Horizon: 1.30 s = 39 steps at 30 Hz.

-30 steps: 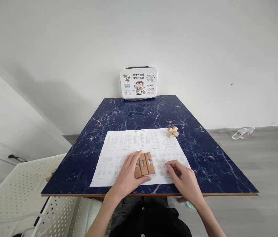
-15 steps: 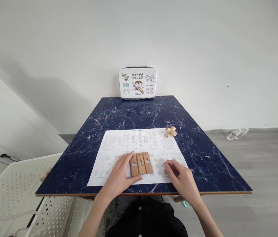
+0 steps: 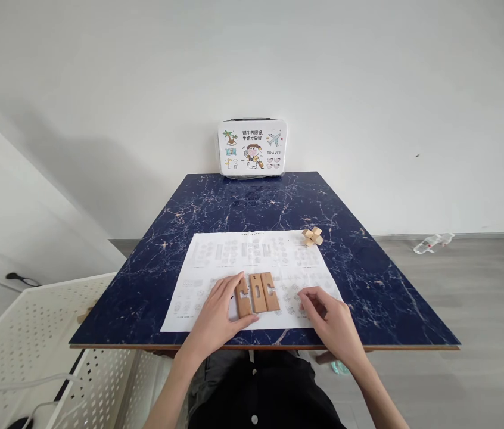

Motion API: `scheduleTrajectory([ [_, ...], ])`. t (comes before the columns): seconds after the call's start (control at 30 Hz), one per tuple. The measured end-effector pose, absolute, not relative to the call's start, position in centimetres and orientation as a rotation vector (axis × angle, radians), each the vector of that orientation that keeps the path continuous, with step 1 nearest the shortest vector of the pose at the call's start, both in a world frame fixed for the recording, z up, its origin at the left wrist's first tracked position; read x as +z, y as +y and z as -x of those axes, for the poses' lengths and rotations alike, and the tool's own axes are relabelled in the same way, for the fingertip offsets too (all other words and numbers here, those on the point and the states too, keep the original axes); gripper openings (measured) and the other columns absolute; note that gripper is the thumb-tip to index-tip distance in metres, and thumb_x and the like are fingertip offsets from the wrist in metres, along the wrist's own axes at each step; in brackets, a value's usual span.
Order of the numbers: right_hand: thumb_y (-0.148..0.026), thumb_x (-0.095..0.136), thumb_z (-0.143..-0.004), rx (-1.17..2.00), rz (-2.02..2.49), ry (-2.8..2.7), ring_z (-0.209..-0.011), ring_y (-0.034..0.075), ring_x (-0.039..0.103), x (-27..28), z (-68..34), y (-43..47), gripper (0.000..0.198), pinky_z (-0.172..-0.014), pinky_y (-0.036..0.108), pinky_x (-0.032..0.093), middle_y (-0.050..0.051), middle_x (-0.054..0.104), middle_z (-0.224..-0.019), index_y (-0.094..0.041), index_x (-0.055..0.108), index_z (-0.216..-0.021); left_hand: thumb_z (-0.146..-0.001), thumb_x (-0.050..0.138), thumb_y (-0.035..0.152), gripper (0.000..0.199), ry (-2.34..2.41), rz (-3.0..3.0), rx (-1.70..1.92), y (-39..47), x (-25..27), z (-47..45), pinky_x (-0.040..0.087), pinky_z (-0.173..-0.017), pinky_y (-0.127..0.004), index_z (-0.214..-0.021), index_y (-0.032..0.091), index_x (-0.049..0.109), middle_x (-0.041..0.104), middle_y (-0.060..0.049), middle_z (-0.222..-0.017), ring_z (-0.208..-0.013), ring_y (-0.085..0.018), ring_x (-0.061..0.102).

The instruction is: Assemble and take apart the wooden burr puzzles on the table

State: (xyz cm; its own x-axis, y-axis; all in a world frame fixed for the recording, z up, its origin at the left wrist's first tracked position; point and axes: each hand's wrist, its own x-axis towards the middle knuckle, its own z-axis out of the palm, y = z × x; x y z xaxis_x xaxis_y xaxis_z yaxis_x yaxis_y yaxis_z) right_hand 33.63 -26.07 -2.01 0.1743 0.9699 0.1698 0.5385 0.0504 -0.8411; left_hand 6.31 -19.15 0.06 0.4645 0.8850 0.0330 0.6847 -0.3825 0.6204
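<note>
Three flat brown wooden puzzle pieces with cut-outs lie side by side on a printed paper sheet. My left hand spans the leftmost notched piece, fingers at its upper end and thumb by its lower end. A narrow gap separates it from the middle piece, marked 2, which has a slot. The right piece, marked 1 with a side notch, lies against the middle one. My right hand rests on the sheet's right side, fingers curled, with nothing visible in them.
An assembled wooden burr puzzle sits at the sheet's upper right corner. A white printed case stands at the back of the blue marbled table, against the wall. A white perforated cart is on the left; a plastic bottle lies on the floor.
The leftmost piece has come slightly apart from the middle one, leaving a gap. My right hand stays curled in about the same place. The view has shifted a little.
</note>
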Motion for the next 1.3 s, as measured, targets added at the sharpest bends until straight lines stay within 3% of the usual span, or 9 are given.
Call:
scheduleTrajectory([
  [0.4,-0.051,0.050,-0.104,0.589,1.584,-1.480,-0.066,0.019,0.064,-2.4,-33.6,-26.2,0.035,-0.062,0.028,0.049,0.004,0.073,-0.081,-0.022,0.069,-0.099,-0.091,0.071,0.059,0.079,1.298,-2.199,0.541,-19.4,0.1,-6.2,0.047,-0.117,-0.055,-0.159,0.039,0.035,0.045,-0.006,-0.162,-0.148,-0.036,0.044],
  [0.63,-0.053,0.049,-0.103,0.585,1.586,-1.486,-0.066,0.020,0.065,-2.3,-33.7,-26.2,0.037,-0.062,0.029,0.050,0.005,0.074,-0.080,-0.022,0.069,-0.098,-0.090,0.070,0.063,0.068,1.271,-2.232,0.547,-19.3,0.2,-6.2,0.048,-0.117,-0.055,-0.150,0.038,0.048,0.049,-0.004,-0.159,-0.146,-0.036,0.047],
  [1.07,-0.050,0.046,-0.106,0.567,1.543,-1.580,-0.068,0.019,0.068,-1.9,-30.5,-25.2,0.034,-0.059,0.028,0.049,0.006,0.074,-0.092,-0.023,0.066,-0.106,-0.090,0.070,0.063,0.070,1.292,-2.232,0.562,-19.4,0.1,-6.3,0.048,-0.116,-0.053,-0.151,0.038,0.048,0.049,-0.004,-0.158,-0.145,-0.036,0.047],
  [1.2,-0.049,0.047,-0.105,0.413,1.625,-1.588,-0.062,0.017,0.064,-2.2,-28.9,-24.7,0.032,-0.056,0.028,0.046,0.005,0.072,-0.093,-0.023,0.064,-0.108,-0.090,0.071,0.061,0.069,1.283,-2.234,0.579,-19.4,0.1,-6.4,0.048,-0.117,-0.053,-0.151,0.036,0.049,0.050,-0.005,-0.157,-0.145,-0.035,0.048],
  [1.3,-0.051,0.050,-0.103,0.293,1.671,-1.614,-0.070,0.019,0.068,-2.7,-28.1,-24.5,0.033,-0.055,0.027,0.043,0.006,0.070,-0.097,-0.022,0.063,-0.113,-0.090,0.072,0.059,0.068,1.278,-2.241,0.598,-19.4,0.1,-6.3,0.047,-0.118,-0.052,-0.150,0.036,0.049,0.050,-0.005,-0.157,-0.145,-0.034,0.048],
])
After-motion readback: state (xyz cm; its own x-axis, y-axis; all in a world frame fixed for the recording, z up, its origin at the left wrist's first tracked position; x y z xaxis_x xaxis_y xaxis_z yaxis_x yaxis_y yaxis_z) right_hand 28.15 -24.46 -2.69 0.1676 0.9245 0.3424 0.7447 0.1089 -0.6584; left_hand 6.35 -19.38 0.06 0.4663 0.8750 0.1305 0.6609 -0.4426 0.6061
